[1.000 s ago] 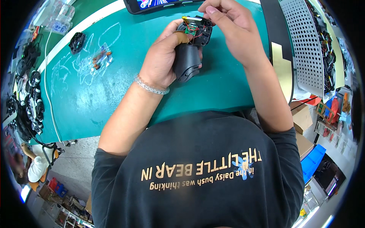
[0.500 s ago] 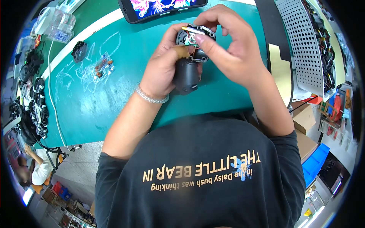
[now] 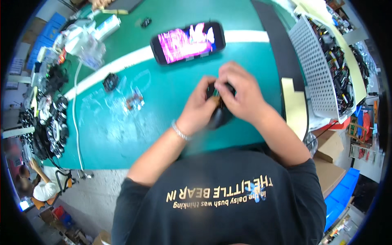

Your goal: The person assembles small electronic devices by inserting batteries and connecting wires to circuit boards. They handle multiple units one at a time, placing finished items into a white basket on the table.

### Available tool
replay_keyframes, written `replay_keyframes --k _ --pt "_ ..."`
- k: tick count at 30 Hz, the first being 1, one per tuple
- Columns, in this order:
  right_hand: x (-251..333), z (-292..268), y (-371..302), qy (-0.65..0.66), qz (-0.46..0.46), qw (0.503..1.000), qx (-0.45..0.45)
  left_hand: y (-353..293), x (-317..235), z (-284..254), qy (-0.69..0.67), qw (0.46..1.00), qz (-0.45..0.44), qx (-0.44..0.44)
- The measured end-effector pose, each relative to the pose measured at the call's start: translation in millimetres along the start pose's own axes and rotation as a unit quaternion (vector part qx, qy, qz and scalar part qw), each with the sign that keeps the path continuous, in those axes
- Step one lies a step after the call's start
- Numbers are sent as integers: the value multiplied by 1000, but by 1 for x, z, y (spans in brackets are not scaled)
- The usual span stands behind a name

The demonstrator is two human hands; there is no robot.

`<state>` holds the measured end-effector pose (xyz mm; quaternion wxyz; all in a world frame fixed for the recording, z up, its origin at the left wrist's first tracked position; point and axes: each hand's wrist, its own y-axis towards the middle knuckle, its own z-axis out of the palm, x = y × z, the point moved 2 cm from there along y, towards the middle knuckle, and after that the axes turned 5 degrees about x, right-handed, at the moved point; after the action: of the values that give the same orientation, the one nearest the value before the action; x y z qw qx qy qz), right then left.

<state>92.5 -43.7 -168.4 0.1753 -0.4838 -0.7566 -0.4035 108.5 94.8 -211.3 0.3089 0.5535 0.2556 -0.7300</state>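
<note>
A black device housing with a rounded lower body sits between my hands above the green tabletop. My left hand wraps its left side, a tan cover on the thumb and a silver bracelet at the wrist. From the right, my right hand closes over the upper part with thumb and fingers bent inward. A bit of green shows between the fingertips; the rest of the inside is hidden and blurred by motion.
A phone with a lit screen stands beyond my hands. Small parts in clear plastic and a black piece lie left. Bundled black cables crowd the left edge. On the right stands a perforated white basket of black parts.
The view has shifted, bringing more of the far table and the whole phone into sight. My right fingers have drawn in over the housing's top, covering the wires and board visible before.
</note>
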Motion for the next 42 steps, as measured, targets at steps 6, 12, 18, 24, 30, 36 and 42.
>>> replay_keyframes --k 6,12,18,24,30,36,42 --pt "-1 1 -8 13 53 998 -19 -2 -11 3 -34 998 18 -42" --pt "-3 8 -35 206 256 943 47 0 5 -2 -59 974 58 -211" --pt "16 8 -51 367 161 912 -87 13 -30 54 -18 967 189 -171" --pt "6 -87 -69 379 138 869 -288 47 -89 133 301 893 308 132" --pt "10 -226 -67 390 169 770 -477 60 -144 206 239 899 319 184" --pt "-101 -355 -62 201 143 872 -423 16 -202 265 -256 690 41 676" --pt "-140 -393 -73 -191 284 928 -145 29 -198 268 -414 669 16 617"
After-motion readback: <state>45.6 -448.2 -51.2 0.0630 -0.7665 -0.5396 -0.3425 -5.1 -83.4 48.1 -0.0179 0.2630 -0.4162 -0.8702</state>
